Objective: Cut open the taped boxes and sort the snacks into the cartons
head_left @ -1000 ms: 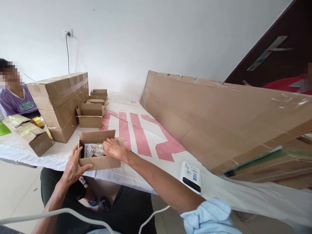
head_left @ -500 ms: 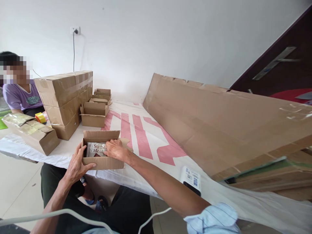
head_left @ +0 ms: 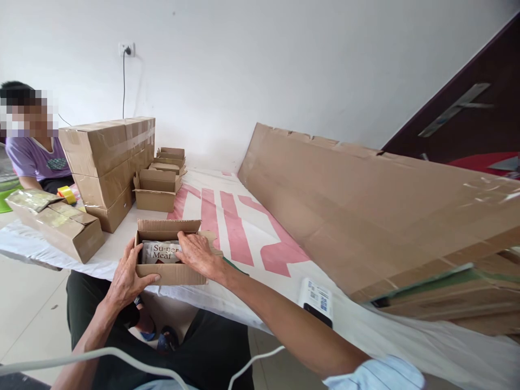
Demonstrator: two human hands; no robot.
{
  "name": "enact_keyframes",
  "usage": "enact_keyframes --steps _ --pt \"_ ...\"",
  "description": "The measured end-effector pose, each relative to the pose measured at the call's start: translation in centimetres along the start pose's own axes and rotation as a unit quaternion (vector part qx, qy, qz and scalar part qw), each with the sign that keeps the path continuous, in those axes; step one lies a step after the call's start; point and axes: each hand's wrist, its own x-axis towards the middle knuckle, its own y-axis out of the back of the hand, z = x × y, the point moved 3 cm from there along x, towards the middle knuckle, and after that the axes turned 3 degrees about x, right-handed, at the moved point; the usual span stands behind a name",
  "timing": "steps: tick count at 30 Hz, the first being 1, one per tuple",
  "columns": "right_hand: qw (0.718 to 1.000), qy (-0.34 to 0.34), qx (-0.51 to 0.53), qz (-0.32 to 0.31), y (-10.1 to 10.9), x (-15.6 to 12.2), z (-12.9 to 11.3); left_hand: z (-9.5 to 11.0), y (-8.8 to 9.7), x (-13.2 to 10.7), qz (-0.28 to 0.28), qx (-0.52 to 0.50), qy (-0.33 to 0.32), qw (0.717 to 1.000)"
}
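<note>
Low in the frame, left of centre, at the near edge of the table (head_left: 227, 179): a small open cardboard box (head_left: 170, 275) with a printed "Su-per Meal" packet (head_left: 159, 252) lying flat inside. Left hand (head_left: 127, 277) clamped on the box's near left corner, thumb along the front wall. Right hand (head_left: 200, 254) unclenched, fingers spread flat over the packet and the right rim.

Looks light. Thin corrugated walls likely to buckle under a squeeze, so best taken by both short sides or from beneath. Packet appears glossy, probably slick and a little soft. Loose flaps apt to catch.

Up the left side, a stack of taped cartons (head_left: 108, 162), a row of open small boxes (head_left: 156, 192) just beside it, a long taped carton (head_left: 60, 227) and a yellow tape roll (head_left: 65, 194). At far left, a seated co-worker in a purple shirt (head_left: 32, 160). Filling the right half, a long cardboard sheet (head_left: 365, 211). Lower centre, a labelled white device (head_left: 317, 299) near the right forearm. Nothing between the hands and the box.
</note>
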Motion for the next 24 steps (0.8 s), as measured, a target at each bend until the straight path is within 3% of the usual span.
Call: enact_keyframes --steps 5,9,17,20,24 --pt "1.000 0.025 -0.006 0.006 -0.8 -0.1 0.4 0.1 0.0 0.1 0.000 0.003 0.005 1.000" --pt "0.997 0.074 -0.009 0.022 -0.2 0.2 0.3 0.2 0.2 0.1 -0.005 0.008 0.006 1.000" --pt "0.987 0.095 0.111 -0.064 0.4 1.0 0.9 -0.5 0.3 0.5 -0.005 -0.009 0.010 1.000" --pt "0.982 0.116 0.145 -0.035 -0.2 1.4 1.3 -1.1 0.2 0.9 -0.009 -0.020 0.022 1.000" --pt "0.958 0.125 0.252 0.047 -0.1 1.8 2.7 -1.6 0.2 1.8 -0.001 -0.038 0.031 0.999"
